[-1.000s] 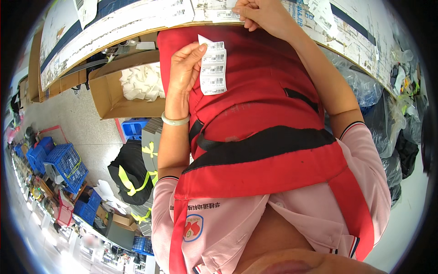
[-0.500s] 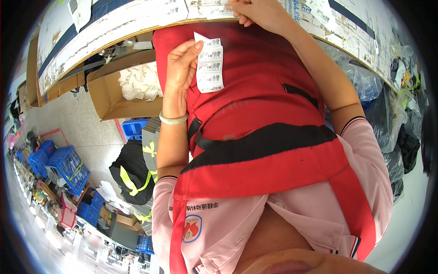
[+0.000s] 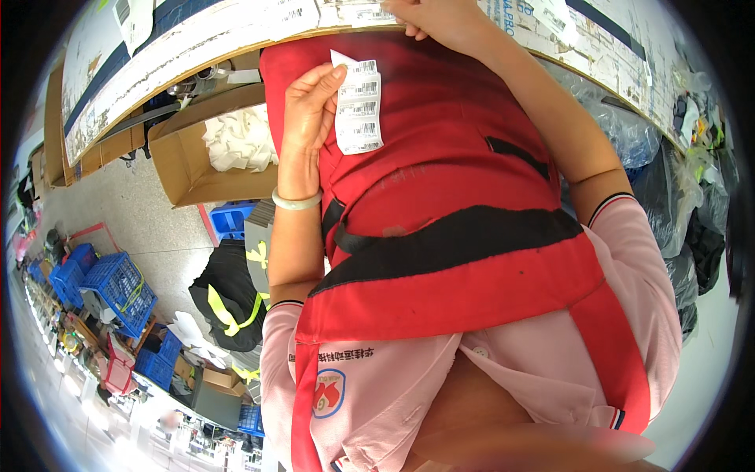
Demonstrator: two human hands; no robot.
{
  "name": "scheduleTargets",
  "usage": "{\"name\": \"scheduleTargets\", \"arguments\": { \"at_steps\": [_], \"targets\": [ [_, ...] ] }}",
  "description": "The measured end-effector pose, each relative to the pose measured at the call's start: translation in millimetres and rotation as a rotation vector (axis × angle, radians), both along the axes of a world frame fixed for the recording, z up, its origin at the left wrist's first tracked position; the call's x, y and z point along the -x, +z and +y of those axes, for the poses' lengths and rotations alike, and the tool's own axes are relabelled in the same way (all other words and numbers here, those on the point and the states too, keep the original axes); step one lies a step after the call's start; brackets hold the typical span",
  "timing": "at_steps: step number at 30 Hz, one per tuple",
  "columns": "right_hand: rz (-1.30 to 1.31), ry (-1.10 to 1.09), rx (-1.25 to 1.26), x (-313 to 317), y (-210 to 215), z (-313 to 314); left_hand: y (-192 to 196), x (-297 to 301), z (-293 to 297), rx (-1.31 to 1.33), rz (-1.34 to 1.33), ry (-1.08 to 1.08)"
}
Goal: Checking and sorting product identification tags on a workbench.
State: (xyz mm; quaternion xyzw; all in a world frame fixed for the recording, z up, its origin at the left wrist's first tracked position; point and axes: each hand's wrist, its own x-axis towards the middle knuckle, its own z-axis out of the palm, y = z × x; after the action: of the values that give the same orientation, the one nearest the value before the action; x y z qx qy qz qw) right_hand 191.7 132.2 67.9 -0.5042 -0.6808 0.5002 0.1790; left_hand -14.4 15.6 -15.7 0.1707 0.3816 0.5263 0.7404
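My left hand (image 3: 309, 106) pinches a short strip of white barcode labels (image 3: 359, 118) between thumb and fingers. The strip hangs in front of my red apron (image 3: 440, 110), its top corner folded over. My right hand (image 3: 447, 25) is at the table's near edge, fingers curled and pressed together over the tabletop. Its fingertips are close to a row of white labels (image 3: 363, 13) lying there; the picture's upper edge partly cuts them off, and whatever they grip is hidden.
The worn white table (image 3: 212, 47) runs across the top, with more label sheets (image 3: 295, 17) on it. Below it on the left, an open cardboard box (image 3: 174, 169) holds crumpled white pieces. Blue crates (image 3: 122, 291) stand farther left; clear plastic bags (image 3: 657, 197) lie at right.
My right hand has shifted slightly up and left along the table edge. My left hand and the label strip have risen a little in the picture, still held the same way.
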Motion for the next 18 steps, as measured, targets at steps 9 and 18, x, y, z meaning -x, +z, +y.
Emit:
{"name": "scheduleTargets", "arguments": {
  "at_steps": [9, 18],
  "targets": [
    [0.193, 0.043, -0.106, -15.3, 2.8, -6.7, -0.8, -5.0, 1.4, -0.003, 0.008, -0.002],
    [0.086, -0.399, -0.099, -145.3, 19.7, 7.9, -6.1, 1.0, -1.2, 0.0, 0.018, 0.052]
  ]
}}
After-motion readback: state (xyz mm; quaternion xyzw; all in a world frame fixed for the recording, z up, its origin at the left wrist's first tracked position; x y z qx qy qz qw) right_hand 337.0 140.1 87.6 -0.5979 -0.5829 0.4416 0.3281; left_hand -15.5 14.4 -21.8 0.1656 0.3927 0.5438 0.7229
